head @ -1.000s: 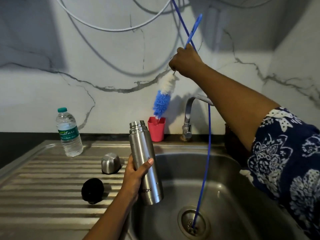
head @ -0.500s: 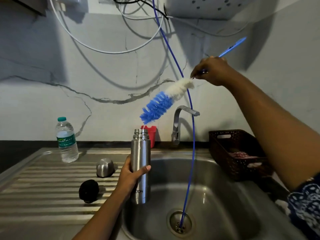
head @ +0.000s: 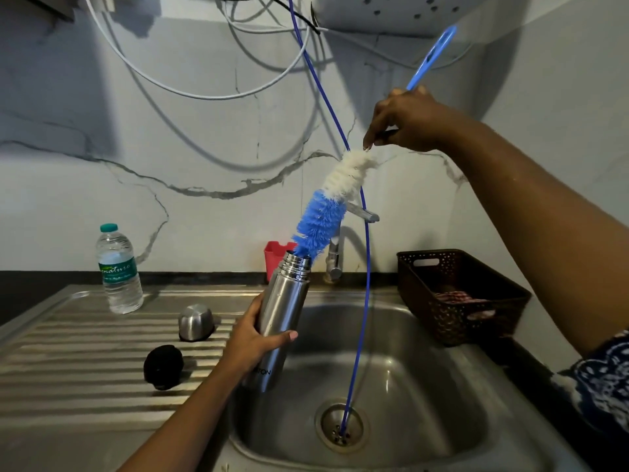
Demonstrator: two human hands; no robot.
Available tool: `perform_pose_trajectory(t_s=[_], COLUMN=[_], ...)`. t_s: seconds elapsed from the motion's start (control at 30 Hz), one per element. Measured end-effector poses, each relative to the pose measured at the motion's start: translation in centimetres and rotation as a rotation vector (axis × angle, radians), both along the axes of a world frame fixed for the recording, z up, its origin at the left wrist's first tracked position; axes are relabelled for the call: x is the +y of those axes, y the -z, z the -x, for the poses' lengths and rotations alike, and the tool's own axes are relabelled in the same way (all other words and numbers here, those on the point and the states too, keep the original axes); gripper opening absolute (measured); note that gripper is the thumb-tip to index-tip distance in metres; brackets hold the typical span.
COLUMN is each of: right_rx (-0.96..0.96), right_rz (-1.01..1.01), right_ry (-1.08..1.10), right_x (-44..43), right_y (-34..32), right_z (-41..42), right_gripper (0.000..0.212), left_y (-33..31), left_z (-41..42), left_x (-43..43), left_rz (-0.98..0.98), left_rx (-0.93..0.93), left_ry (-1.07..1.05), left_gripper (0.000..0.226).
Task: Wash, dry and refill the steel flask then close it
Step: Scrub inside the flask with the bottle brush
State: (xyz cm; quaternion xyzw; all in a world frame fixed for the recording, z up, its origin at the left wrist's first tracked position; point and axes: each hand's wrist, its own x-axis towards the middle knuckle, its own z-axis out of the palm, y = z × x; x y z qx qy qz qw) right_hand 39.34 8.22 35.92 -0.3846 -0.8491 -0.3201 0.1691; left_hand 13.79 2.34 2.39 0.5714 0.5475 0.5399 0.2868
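Wash step, brush entry. Left hand (head: pixel 252 338) grips the steel flask (head: pixel 282 318) mid-body, fingers curled round it, tilted over the left edge of the sink (head: pixel 425 369), mouth open. Right hand (head: pixel 405 124) pinches the bottle brush (head: pixel 323 216) handle just above the white bristles; the blue tip touches the flask mouth. Steel cap (head: pixel 196 321) and black stopper (head: pixel 163 366) lie on the bench (head: pixel 68 352), left. Next, as judged: align brush with neck, push down, scrub.
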Motion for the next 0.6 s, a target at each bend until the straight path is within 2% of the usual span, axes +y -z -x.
perform_pose_trajectory(t_s=[0.2,0.47,0.6], right_rx=[-0.028,0.02,-0.031], right_rz=[-0.023,-0.021,0.009], right_ry=[0.012,0.002,-0.014], right_x=[-0.2,-0.8,-0.6], right_y=[-0.6,-1.2,-0.6], right_z=[-0.5,-1.2,-0.6], right_gripper=[0.023,0.023,0.022], left_y=[0.4,0.7,0.5], left_z=[0.0,0.0,-0.3], left_x=[0.3,0.3,0.3], left_rz=[0.003,-0.012,-0.031], left_rx=[0.041,0.088,0.068], left_ry=[-0.003,0.007,0.015], left_gripper=[0.105,0.096,0.089])
